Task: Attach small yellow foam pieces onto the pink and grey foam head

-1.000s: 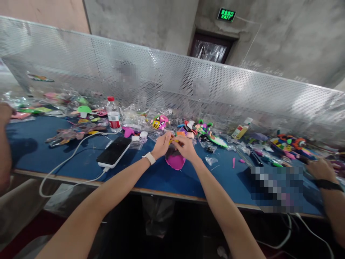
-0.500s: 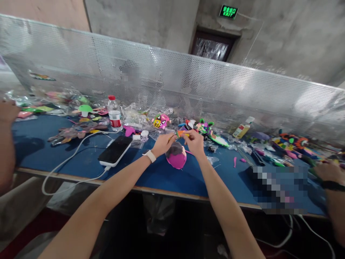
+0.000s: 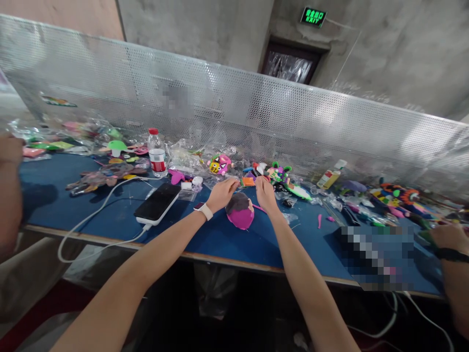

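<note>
My left hand [image 3: 223, 193], with a white-banded watch on its wrist, is closed, fingertips pinched together. Facing it across a small gap is my right hand [image 3: 266, 194], also pinched shut. What either pinch holds is too small to make out. Between the fingertips shows a small orange piece [image 3: 248, 181]; whether it is held or lies behind them I cannot tell. Just below my hands, a rounded magenta and dark grey shape [image 3: 241, 217] rests on the blue table [image 3: 205, 239]. A thin pink stick [image 3: 259, 208] lies beside it, near my right wrist.
Left stand a phone [image 3: 158, 203] on a white cable and a red-capped bottle [image 3: 157, 154]. Colourful clay figures [image 3: 221, 165] and plastic wrapping line the perforated metal divider [image 3: 227, 105]. A small yellow-labelled bottle [image 3: 330, 176] leans right. Other people's arms reach in from both sides.
My hands have drawn slightly apart, and more of the orange piece shows between them. The yellow bits seen at my fingertips before no longer show. The magenta and grey shape stays put.
</note>
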### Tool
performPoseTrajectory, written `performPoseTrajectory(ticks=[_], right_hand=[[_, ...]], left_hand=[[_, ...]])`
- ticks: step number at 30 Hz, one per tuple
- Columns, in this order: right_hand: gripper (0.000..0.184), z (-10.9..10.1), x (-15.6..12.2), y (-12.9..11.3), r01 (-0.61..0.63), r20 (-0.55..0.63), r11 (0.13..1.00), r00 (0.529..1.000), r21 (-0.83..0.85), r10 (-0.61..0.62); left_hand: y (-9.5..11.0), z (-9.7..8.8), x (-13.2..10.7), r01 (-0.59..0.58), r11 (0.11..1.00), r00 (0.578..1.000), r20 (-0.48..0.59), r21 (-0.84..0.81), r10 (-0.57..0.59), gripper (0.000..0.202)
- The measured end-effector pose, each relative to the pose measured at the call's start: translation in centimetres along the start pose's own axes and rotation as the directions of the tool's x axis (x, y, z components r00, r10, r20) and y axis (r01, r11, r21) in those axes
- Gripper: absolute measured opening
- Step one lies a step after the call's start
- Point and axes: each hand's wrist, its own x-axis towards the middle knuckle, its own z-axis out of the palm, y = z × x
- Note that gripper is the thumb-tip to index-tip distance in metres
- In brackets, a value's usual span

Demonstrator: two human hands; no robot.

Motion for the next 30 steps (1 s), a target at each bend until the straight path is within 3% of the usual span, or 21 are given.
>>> performPoseTrajectory(ticks=[9,16,20,30], right_hand=[[0.073,-0.3,0.2,1.8,-0.152,0.229,0.96,0.951,-0.236,0.207],[0.064,0.2,0.2,1.9,-0.218,0.364,0.923,0.871,-0.318,0.331],[0.07,0.9,0.0,2.1,-0.22,0.396,0.905,0.843,-0.364,0.364],[0.065,1.3,-0.2,1.4,-0.244,0.375,0.901,0.846,-0.359,0.379]], left_hand=[[-0.4,-0.3,0.4,0.104,0.986,0.992,0.062,0.13,-0.113,0.065],[-0.7,0.0,0.1,0.194,0.96,0.965,0.136,0.2,-0.224,0.026],[-0.8,0.3,0.0,0.23,0.948,0.948,0.168,0.22,-0.269,0.03],[-1.3,-0.1,0.0,0.314,0.915,0.902,0.221,0.254,-0.371,0.029]])
